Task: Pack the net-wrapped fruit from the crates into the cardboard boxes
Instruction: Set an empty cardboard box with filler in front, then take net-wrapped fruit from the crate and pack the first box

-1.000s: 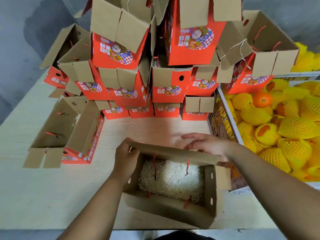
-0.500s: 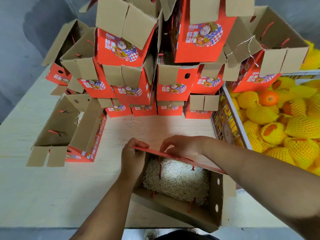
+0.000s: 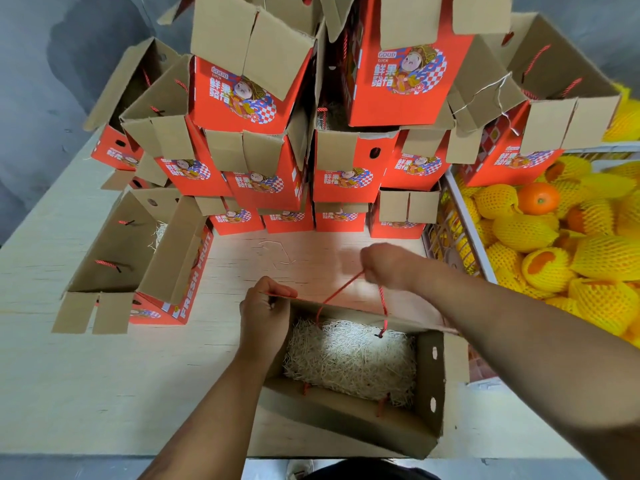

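An open cardboard box [image 3: 429, 382] stands at the table's near edge, its bottom lined with pale shredded paper [image 3: 349, 358]. My left hand [image 3: 265, 313] grips the far flap at its left corner. My right hand [image 3: 388, 266] pinches the box's red rope handle [image 3: 346, 291] and holds it pulled up and away from the far wall. On the right, a white crate [image 3: 467, 237] is full of yellow net-wrapped fruit [image 3: 526, 230], with one bare orange [image 3: 538, 198] among them.
A tall pile of open red-and-brown boxes [image 3: 270, 98] fills the back of the table. Another open box [image 3: 138, 258] lies to the left. Loose paper strands [image 3: 277, 251] lie on the bare wooden tabletop [image 3: 104, 375].
My right hand left the far flap, took the red rope handle and drew it up and back. My left hand kept its hold on the flap's left corner.
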Demonstrator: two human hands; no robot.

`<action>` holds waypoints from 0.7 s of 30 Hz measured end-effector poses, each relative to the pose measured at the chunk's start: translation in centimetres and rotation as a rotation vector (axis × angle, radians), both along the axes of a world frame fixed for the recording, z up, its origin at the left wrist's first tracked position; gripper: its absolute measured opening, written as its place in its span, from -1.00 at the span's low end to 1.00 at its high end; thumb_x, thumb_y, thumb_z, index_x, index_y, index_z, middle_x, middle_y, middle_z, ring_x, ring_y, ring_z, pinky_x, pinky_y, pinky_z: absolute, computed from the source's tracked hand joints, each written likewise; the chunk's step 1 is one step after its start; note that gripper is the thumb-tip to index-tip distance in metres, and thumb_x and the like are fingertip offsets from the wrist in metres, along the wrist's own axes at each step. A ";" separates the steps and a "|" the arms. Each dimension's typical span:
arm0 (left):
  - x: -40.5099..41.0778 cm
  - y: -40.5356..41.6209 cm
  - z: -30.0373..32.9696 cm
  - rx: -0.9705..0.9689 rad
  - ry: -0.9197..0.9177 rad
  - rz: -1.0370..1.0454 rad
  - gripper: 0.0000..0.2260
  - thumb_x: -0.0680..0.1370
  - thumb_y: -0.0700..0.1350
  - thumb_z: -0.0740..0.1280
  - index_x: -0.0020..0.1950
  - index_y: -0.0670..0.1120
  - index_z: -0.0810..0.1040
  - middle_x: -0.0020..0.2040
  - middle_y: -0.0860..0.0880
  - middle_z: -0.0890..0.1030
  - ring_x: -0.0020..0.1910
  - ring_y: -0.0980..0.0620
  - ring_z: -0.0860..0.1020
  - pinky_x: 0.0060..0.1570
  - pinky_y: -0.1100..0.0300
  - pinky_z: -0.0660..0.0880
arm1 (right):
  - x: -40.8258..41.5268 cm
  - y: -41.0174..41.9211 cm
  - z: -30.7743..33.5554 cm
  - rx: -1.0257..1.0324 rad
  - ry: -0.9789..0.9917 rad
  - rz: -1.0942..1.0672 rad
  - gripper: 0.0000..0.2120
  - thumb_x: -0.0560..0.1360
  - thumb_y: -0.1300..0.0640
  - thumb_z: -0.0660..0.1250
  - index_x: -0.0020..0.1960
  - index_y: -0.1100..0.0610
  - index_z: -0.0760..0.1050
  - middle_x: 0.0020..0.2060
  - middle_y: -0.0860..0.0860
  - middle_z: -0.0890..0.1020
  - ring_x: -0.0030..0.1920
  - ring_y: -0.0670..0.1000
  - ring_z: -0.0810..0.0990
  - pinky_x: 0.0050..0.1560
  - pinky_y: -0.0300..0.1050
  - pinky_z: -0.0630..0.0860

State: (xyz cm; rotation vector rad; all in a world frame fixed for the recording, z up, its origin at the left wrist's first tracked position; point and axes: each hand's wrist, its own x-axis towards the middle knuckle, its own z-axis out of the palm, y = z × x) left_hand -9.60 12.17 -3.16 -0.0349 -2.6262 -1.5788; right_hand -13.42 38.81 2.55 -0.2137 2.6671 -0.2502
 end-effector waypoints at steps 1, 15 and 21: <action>0.0 -0.1 0.0 -0.017 0.000 0.013 -0.72 0.57 -0.35 0.36 -0.10 0.05 0.60 -0.17 0.18 0.65 -0.06 0.18 0.63 0.05 0.05 0.63 | -0.3 1.4 0.1 0.003 0.062 -0.090 -0.89 0.60 0.20 0.30 0.06 0.23 0.52 0.09 0.22 0.64 0.09 0.19 0.61 -0.02 -0.10 0.43; -1.9 1.5 1.4 -0.554 0.153 0.274 -0.52 0.50 0.13 0.49 0.36 0.08 0.45 0.30 -0.05 0.57 0.21 -0.11 0.52 0.18 -0.19 0.49 | 3.3 7.0 -1.8 -0.627 0.323 -0.764 -0.85 0.61 0.10 0.23 0.05 0.13 0.55 -0.09 0.14 0.68 -0.05 0.19 0.64 0.02 0.05 0.57; -0.4 10.0 3.4 -0.351 0.232 -0.439 -0.86 0.65 -0.08 0.33 0.18 0.06 0.63 0.07 0.17 0.64 0.09 0.15 0.57 0.16 0.15 0.50 | 8.4 9.1 1.3 -0.664 0.688 -0.497 -0.81 0.53 0.26 0.23 0.06 0.12 0.57 -0.05 -0.02 0.64 -0.08 -0.06 0.59 -0.04 -0.15 0.48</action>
